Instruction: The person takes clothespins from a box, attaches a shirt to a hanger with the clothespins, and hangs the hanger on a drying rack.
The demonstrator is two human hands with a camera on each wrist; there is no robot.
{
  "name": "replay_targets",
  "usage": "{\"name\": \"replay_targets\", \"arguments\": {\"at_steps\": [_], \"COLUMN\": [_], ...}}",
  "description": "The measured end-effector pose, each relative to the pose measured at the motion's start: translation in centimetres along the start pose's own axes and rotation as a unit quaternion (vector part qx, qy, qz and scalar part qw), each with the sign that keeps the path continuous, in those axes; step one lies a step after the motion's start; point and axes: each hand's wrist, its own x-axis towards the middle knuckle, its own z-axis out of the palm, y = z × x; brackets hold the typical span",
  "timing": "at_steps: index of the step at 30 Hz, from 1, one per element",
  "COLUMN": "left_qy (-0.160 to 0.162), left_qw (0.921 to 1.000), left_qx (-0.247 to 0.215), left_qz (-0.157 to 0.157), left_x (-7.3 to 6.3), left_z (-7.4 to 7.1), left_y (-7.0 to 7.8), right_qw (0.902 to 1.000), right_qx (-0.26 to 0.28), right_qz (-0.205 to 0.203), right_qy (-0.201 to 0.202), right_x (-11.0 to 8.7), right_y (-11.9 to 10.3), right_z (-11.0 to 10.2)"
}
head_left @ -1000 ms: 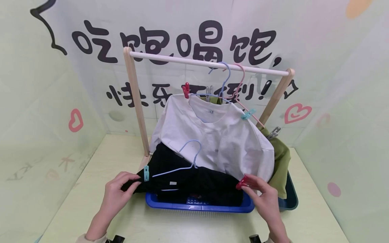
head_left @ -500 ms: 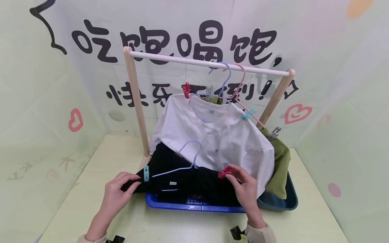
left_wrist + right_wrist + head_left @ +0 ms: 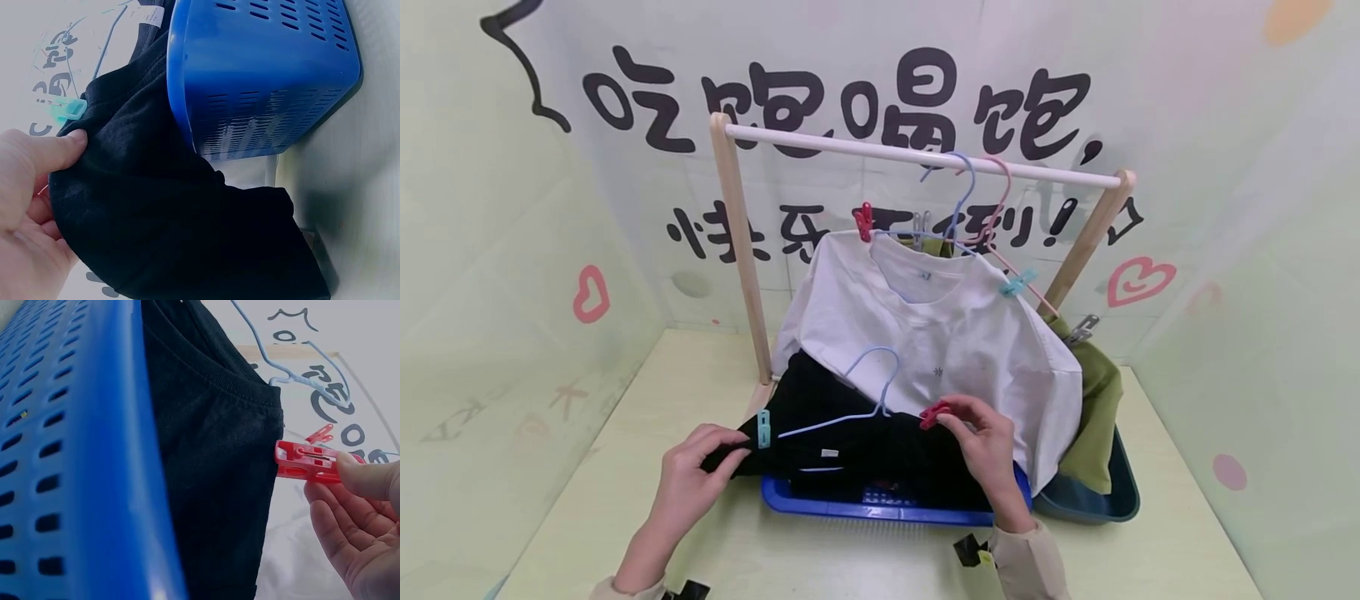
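A black shirt (image 3: 842, 437) lies over a blue basket (image 3: 880, 510), with a light blue hanger (image 3: 831, 423) at its neck. My left hand (image 3: 696, 467) pinches the shirt's left end between thumb and fingers, beside a teal clothespin (image 3: 763, 429) clipped there. Between the thumb and fingers of my right hand (image 3: 981, 437) is a red clothespin (image 3: 934, 414). In the right wrist view the red clothespin (image 3: 309, 461) has its tip at the edge of the black cloth (image 3: 219, 437), close to the hanger. Whether it bites the cloth I cannot tell.
Behind stands a rack with a white rail (image 3: 850, 147). A white shirt (image 3: 887, 342) on a blue hanger and a green garment (image 3: 1097, 408) on a pink hanger hang there with clothespins. A dark green bin (image 3: 1120, 492) sits at the right.
My right hand has moved left and slightly up with the red clothespin, from the shirt's right end to near the hanger's neck. The left hand keeps its hold on the shirt.
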Motion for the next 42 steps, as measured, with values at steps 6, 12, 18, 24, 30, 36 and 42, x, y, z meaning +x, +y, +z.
{"name": "replay_targets", "arguments": {"at_steps": [6, 12, 18, 24, 30, 36, 42], "left_qy": [-0.001, -0.003, -0.006, -0.005, -0.003, -0.005, 0.026], "left_qw": [1.0, 1.0, 1.0, 0.9999, 0.9999, 0.9996, 0.9982], "left_qx": [-0.003, -0.002, 0.006, 0.005, -0.003, -0.019, -0.039], "left_qz": [0.001, 0.007, 0.006, 0.011, 0.016, 0.019, 0.039], "left_x": [0.2, 0.3, 0.3, 0.4, 0.3, 1.4, 3.9], "left_z": [0.0, 0.1, 0.1, 0.1, 0.3, 0.2, -0.1], "left_y": [0.1, 0.1, 0.0, -0.1, -0.1, -0.1, 0.0], "right_qw": [0.9995, 0.9984, 0.9937, 0.9772, 0.9648, 0.9718, 0.979], "right_qx": [-0.02, -0.036, -0.027, -0.119, -0.21, -0.207, -0.174], "right_qz": [0.014, 0.018, 0.029, 0.019, -0.017, -0.046, -0.092], "right_qy": [-0.021, -0.04, -0.105, -0.175, -0.158, -0.103, -0.054], "right_x": [-0.1, -0.3, -0.8, -1.8, -2.2, -1.9, -0.5], "right_y": [0.3, 0.5, 2.0, 4.8, 5.2, 4.1, 1.7], "right_z": [0.2, 0.2, -0.5, -1.3, -1.2, -1.5, -2.5]}}
